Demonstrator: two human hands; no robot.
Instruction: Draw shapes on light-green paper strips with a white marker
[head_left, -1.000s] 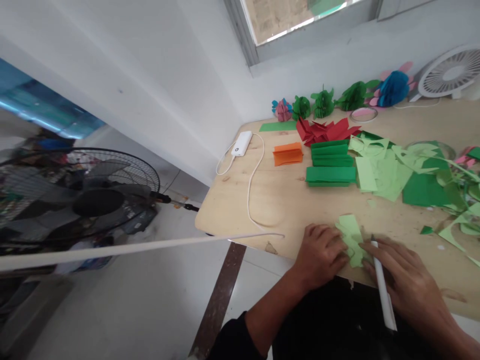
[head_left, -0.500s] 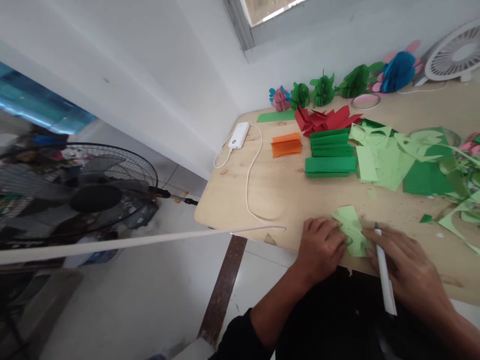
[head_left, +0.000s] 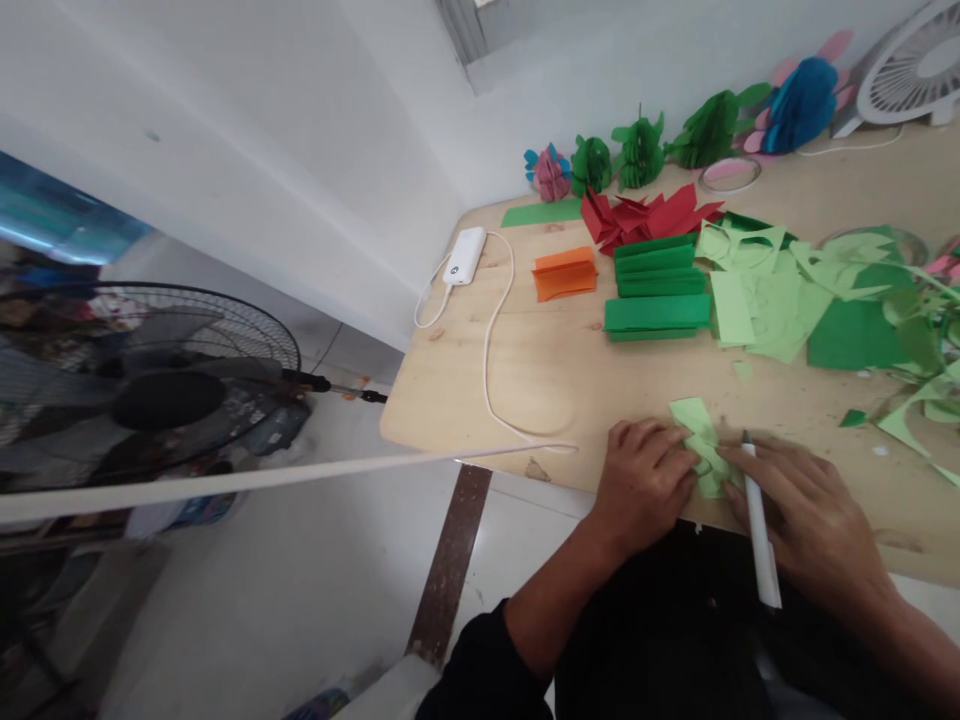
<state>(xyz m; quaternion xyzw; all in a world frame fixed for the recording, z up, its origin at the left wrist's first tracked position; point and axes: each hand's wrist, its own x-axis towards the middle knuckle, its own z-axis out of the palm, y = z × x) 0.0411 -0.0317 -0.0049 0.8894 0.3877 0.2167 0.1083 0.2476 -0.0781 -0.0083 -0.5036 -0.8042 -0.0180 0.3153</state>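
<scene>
A small strip of light green paper (head_left: 691,411) lies at the front edge of the table, with a smaller cut piece of the same colour over it. My left hand (head_left: 646,482) is closed at the strip's left side, its fingertips pressing on the paper. From the other side my right hand (head_left: 814,505) touches the paper with its fingertips. A white pen (head_left: 760,545) with a dark tip is tucked in that hand, tip pointing away from me. The undersides of both hands are hidden.
Folded green paper (head_left: 657,314), folded orange paper (head_left: 565,274) and red paper (head_left: 652,218) lie beyond my hands. Light green scraps (head_left: 780,310) spread to the right. Paper figures (head_left: 640,152) line the wall. A power bank (head_left: 465,256) with a white cable (head_left: 487,350) sits left.
My fingertips have come slightly closer together over the light green paper. The pen stays in my right hand. The whole view has shifted a little.
</scene>
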